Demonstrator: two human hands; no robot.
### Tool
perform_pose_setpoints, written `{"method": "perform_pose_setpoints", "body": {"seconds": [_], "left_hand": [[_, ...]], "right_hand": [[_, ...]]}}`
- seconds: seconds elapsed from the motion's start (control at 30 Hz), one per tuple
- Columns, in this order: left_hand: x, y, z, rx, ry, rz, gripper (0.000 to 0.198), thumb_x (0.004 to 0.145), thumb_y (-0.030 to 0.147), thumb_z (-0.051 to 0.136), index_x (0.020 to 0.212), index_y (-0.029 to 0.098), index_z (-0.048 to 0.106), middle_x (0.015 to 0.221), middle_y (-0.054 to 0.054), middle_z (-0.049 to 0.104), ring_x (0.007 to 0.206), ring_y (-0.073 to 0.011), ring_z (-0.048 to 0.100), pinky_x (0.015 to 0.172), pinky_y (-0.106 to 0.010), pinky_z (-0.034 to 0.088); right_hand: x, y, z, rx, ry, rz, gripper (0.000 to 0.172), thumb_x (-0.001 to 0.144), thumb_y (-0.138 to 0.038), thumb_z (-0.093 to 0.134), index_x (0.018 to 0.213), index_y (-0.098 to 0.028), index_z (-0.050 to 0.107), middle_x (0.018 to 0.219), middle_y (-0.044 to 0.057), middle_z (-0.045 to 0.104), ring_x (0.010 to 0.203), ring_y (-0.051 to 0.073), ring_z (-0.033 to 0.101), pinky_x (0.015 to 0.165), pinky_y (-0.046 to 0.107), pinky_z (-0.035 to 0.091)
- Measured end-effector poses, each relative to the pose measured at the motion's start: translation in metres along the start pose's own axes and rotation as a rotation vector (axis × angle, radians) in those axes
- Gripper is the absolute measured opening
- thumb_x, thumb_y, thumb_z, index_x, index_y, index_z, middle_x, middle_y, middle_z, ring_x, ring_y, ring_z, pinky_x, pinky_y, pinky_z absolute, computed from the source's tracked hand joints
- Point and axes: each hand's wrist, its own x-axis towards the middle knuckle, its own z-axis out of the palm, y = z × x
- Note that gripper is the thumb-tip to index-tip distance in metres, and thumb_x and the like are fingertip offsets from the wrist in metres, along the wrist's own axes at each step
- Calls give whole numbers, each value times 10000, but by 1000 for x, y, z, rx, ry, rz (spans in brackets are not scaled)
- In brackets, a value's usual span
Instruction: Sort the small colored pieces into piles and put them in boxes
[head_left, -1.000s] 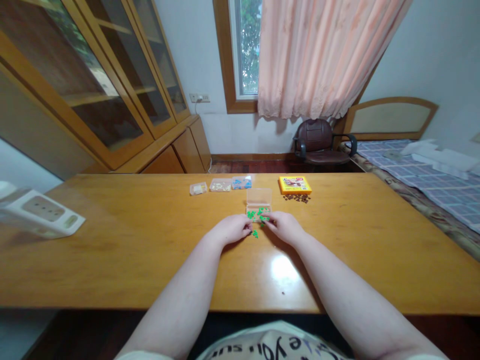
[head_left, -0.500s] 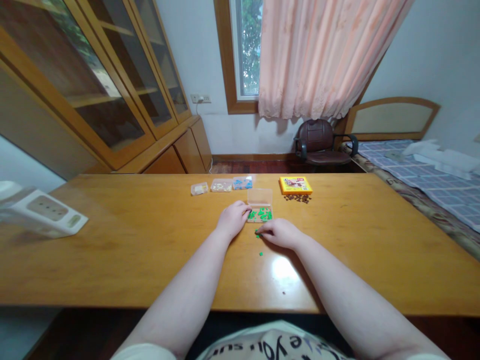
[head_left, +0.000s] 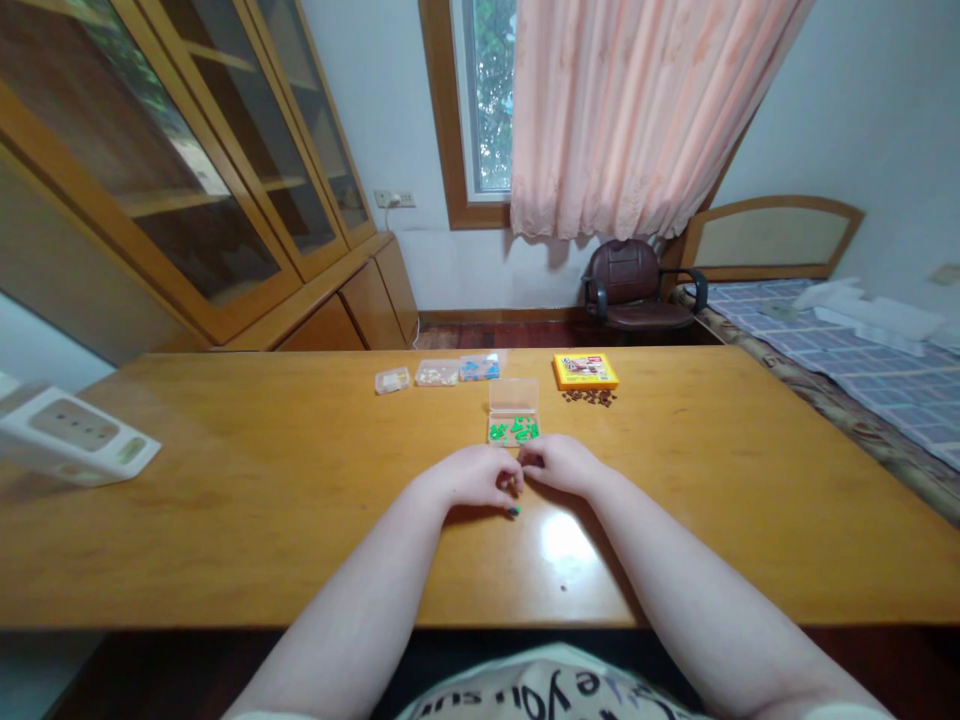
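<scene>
My left hand (head_left: 480, 477) rests low over the table in front of a clear plastic box, its thumb apart from the curled fingers. Beside the thumb tip lies a small green piece (head_left: 516, 511); whether they touch I cannot tell. My right hand (head_left: 562, 465) is just to the right, its fingertips bent together and meeting the left fingers. What they hold, if anything, is hidden. Behind both hands stands the clear box (head_left: 513, 411) with its lid raised, and several small green pieces (head_left: 517, 428) lie in it.
Farther back are clear boxes with blue pieces (head_left: 478, 369), cream pieces (head_left: 436, 374) and pale yellow pieces (head_left: 392, 381). A yellow box (head_left: 586, 371) stands at the right, with brown pieces (head_left: 590, 397) before it. A tiny brown piece (head_left: 563, 588) lies near the front edge. A white appliance (head_left: 82, 430) is far left.
My left hand has left the open box's left side and come toward me, down to the loose green piece. The right hand has barely moved. The view has shifted slightly.
</scene>
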Motion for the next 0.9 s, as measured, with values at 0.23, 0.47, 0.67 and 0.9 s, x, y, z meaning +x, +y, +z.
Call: {"method": "perform_pose_setpoints", "body": {"seconds": [0.23, 0.47, 0.67, 0.9], "left_hand": [[9, 1, 9, -15, -51, 11, 83, 714, 255, 689, 787, 274, 722, 747, 36, 673, 661, -126, 585, 586, -214, 385], [5, -3, 5, -24, 89, 43, 83, 771, 256, 625, 763, 214, 696, 771, -3, 659, 706, -139, 585, 636, -224, 432], [9, -19, 3, -29, 755, -174, 166, 856, 264, 531, 893, 193, 677, 900, -42, 646, 882, -163, 588, 818, -281, 460], [10, -27, 3, 79, 666, -259, 200, 861, 276, 525, 955, 221, 692, 926, -39, 634, 876, -172, 602, 804, -282, 469]], "right_hand": [[1, -5, 1, -31, 6, 9, 89, 783, -231, 612, 824, -224, 691, 791, 8, 690, 712, 141, 594, 583, 220, 339], [2, -5, 2, -156, 30, -7, 153, 840, -274, 554, 824, -226, 699, 818, 37, 703, 729, 159, 613, 604, 237, 355], [2, -4, 3, -167, 43, -19, 182, 848, -268, 531, 870, -226, 707, 854, 50, 717, 749, 169, 628, 636, 243, 385], [2, 4, 4, -54, 246, 6, 189, 849, -286, 532, 866, -206, 702, 779, 41, 695, 692, 143, 597, 642, 230, 402]]}}
